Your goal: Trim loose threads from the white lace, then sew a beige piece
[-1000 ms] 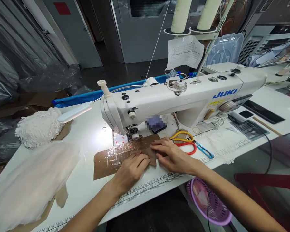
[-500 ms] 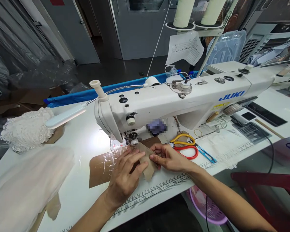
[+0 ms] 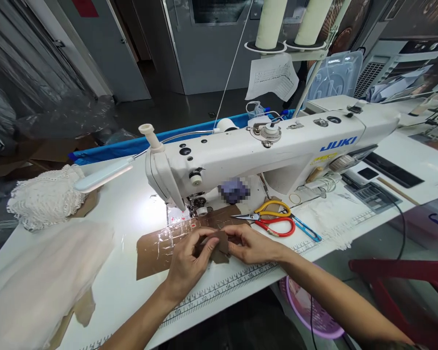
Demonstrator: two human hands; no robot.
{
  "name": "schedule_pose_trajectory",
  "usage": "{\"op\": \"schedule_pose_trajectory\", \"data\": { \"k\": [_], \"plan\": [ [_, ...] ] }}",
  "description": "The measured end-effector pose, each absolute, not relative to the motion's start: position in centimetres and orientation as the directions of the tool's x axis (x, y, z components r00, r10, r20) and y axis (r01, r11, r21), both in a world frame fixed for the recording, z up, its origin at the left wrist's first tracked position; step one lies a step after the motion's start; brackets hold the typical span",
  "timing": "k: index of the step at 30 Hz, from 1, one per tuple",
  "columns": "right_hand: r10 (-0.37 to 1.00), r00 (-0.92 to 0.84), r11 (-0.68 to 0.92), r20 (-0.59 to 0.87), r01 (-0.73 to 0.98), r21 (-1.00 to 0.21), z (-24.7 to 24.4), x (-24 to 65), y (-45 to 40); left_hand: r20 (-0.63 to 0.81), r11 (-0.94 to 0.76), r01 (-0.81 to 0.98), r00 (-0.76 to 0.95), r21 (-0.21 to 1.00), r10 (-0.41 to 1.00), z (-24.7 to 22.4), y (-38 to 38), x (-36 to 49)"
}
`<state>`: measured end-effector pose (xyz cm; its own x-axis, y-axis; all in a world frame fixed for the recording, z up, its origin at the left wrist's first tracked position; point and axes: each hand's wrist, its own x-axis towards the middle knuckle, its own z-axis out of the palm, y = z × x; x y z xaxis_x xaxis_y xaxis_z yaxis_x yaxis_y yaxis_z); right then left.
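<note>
A small piece of brown fabric (image 3: 221, 247) is pinched between my two hands, just in front of the sewing machine (image 3: 241, 150). My left hand (image 3: 190, 255) grips its left side with thumb and fingers. On the right side, my right hand (image 3: 250, 243) holds it, fingers closed. Beneath and left of the hands lies a brown sheet (image 3: 151, 253) with clear tape, reaching under the needle area. Scissors with yellow and red handles (image 3: 277, 227) lie right of the hands, beside a blue thread snipper (image 3: 306, 227).
A pile of white lace (image 3: 45, 197) and sheer pale fabric (image 3: 47, 272) cover the table's left side. A lamp (image 3: 104, 175) reaches over it. A ruler strip (image 3: 219, 291) runs along the front edge. A purple basket (image 3: 310, 306) stands below.
Both hands have drawn the fabric slightly toward me, away from the needle area. The piece is now folded or turned between the fingers, and the scissor blades have come into view.
</note>
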<state>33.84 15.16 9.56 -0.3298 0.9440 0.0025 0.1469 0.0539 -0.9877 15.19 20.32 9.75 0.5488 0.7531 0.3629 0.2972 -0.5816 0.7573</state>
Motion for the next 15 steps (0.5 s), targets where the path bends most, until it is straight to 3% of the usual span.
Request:
{"op": "schedule_pose_trajectory", "data": {
  "k": [5, 10, 15],
  "plan": [
    [0.928, -0.372, 0.031, -0.007, 0.097, -0.995, 9.4, 33.3, 14.8, 0.316, -0.530, 0.345, 0.516, 0.775, 0.796, 10.0, 19.9, 14.8],
    [0.955, -0.297, 0.052, 0.003, 0.157, -0.986, 8.7, 32.5, 14.5, 0.298, -0.502, 0.279, 0.541, 0.819, 0.786, 10.2, 19.6, 14.7],
    [0.989, 0.073, 0.090, 0.129, 0.399, -0.912, 9.5, 35.2, 13.6, 0.380, -0.542, 0.190, 0.529, 0.818, 0.759, 9.5, 19.6, 14.9]
  ]
}}
